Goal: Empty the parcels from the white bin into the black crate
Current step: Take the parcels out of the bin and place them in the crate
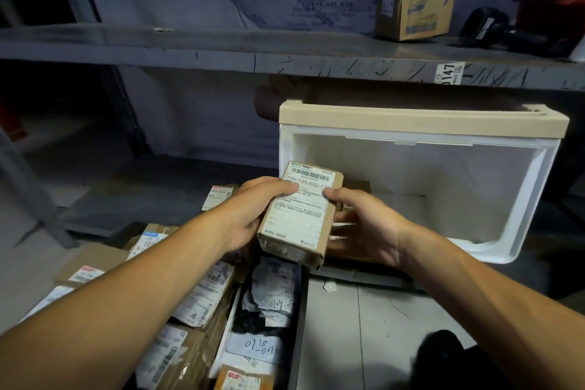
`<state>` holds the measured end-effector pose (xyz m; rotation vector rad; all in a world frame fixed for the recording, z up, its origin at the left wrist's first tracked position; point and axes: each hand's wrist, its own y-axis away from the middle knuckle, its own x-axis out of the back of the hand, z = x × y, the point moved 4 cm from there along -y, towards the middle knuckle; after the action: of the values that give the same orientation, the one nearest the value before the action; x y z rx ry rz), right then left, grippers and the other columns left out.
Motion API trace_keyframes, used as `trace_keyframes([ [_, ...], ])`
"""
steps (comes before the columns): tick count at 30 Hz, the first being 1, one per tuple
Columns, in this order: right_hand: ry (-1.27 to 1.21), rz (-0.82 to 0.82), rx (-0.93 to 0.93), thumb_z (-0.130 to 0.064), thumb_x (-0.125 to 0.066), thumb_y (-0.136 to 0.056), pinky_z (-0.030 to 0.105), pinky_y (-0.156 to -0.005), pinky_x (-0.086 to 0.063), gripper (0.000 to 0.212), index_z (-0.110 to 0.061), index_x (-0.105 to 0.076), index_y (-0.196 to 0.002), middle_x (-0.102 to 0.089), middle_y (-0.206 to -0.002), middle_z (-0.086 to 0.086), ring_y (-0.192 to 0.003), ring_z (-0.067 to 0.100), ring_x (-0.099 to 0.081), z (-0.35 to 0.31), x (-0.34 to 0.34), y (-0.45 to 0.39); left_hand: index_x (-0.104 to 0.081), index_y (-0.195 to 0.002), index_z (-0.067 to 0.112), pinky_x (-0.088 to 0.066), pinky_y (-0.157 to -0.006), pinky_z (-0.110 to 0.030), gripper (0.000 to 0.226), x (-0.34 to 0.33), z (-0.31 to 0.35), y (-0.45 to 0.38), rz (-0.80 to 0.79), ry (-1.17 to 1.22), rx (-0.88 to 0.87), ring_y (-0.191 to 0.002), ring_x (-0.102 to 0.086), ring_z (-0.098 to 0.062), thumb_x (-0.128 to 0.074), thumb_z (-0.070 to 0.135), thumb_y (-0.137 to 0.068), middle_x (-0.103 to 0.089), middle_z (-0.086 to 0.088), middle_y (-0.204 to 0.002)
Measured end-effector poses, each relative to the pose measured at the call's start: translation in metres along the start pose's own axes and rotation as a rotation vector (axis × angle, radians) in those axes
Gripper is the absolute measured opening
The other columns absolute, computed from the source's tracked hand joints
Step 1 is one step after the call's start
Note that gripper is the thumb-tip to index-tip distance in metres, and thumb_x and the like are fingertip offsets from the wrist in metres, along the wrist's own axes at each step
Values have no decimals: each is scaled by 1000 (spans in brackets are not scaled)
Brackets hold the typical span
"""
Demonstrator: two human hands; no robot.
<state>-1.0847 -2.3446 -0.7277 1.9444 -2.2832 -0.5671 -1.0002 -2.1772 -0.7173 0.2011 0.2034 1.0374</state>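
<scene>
We hold one cardboard parcel (pixel 299 215) in both hands, label up, in the air in front of the white bin's open mouth and above the near end of the black crate. Our left hand (pixel 253 215) grips its left side with the thumb across the label; our right hand (pixel 357 225) cups the right side, thumb on the top face.

The white bin (pixel 443 149) lies tipped on its side on the lower shelf (pixel 133 209), toward its right end, with a beige rim. At least one more brown parcel (pixel 356 188) shows inside it, behind the held one; the rest of its interior looks bare, so we judge the emptying nearly done.

The black crate (pixel 302 310) sits on the floor below, already holding several soft mailers, perhaps four or five. Left of the crate, about seven more boxes are piled.
</scene>
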Motion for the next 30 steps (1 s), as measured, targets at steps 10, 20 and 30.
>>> trace_keyframes([
  [10, -15, -26, 9, -31, -68, -93, 32, -63, -60, 39, -9, -67, -125, -75, -103, 18, -79, 26, -73, 2, -39, -19, -74, -103, 14, -59, -82, -31, 15, 47, 12, 14, 123, -76, -2, -85, -75, -15, -60, 18, -99, -79, -5, -97],
  [20, 31, -71, -65, -26, -60, -100, 34, -62, -63, 31, -7, -63, -123, -77, -83, 9, -70, 22, -75, 29, -103, -55, -72, -115, 12, -59, -87, -38, 20, 116, -8, 14, 275, -252, 47, -94, -74, -22, -62, 19, -99, -78, -7, -99],
  [30, 23, -79, -192, -28, -67, -95, 43, -75, -63, 33, -12, -65, -124, -73, -102, 12, -89, 22, -70, 106, -154, -102, -71, -102, 5, -54, -65, -24, 16, 179, -57, 10, 368, -477, 162, -78, -70, -14, -62, 17, -99, -76, -8, -96],
])
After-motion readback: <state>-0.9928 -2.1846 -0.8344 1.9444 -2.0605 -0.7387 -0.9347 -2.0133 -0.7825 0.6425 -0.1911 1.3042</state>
